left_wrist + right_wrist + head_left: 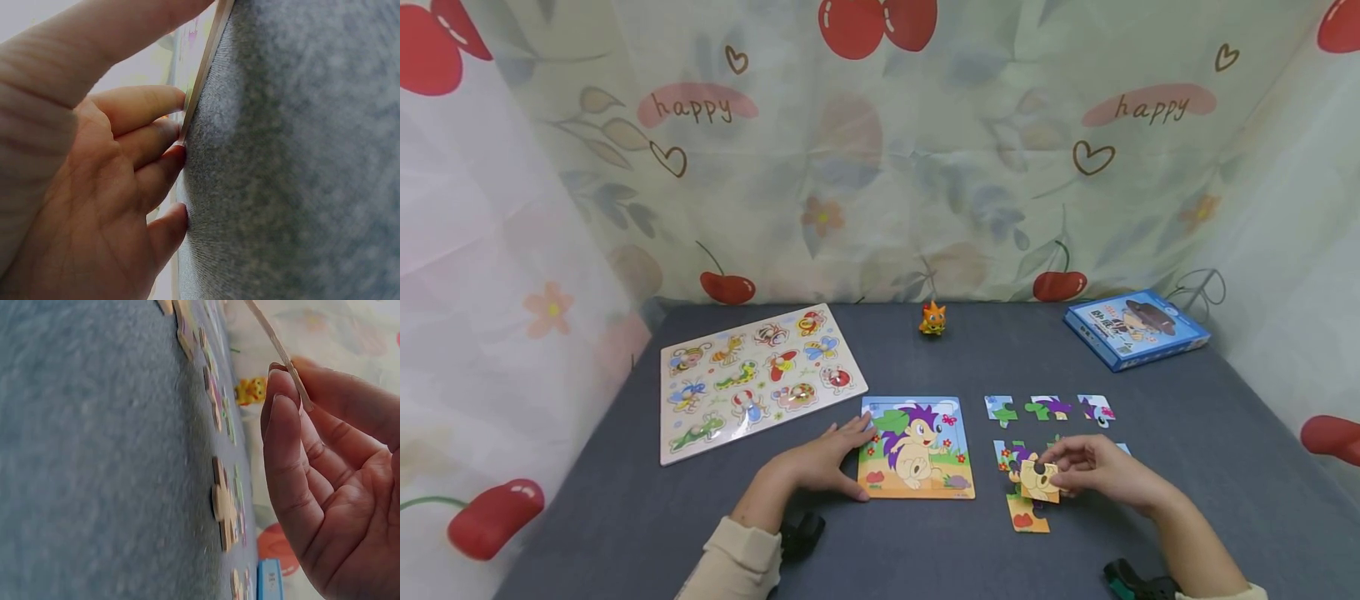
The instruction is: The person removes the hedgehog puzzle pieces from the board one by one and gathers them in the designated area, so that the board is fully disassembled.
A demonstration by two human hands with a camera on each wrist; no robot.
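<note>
A square hedgehog puzzle board (917, 490) lies flat on the dark cloth. My left hand (820, 460) rests at its left side, thumb and fingers spread and touching the board's edge (203, 72). Between thumb and fingers, my right hand (1101, 471) pinches a cream-coloured puzzle piece (1040, 485). In the right wrist view this wooden piece (275, 336) shows edge-on, raised off the cloth. Beneath and around the right hand lie loose pieces, among them an orange corner piece (1025, 518) with a red shape. Some pieces are partly hidden by that hand.
At the left lies a large insect puzzle board (760, 385). A small orange toy figure (933, 319) stands at the back, and a blue box (1138, 329) lies back right. Loose pieces (1048, 408) form a row right of the hedgehog board. Patterned curtains surround the table.
</note>
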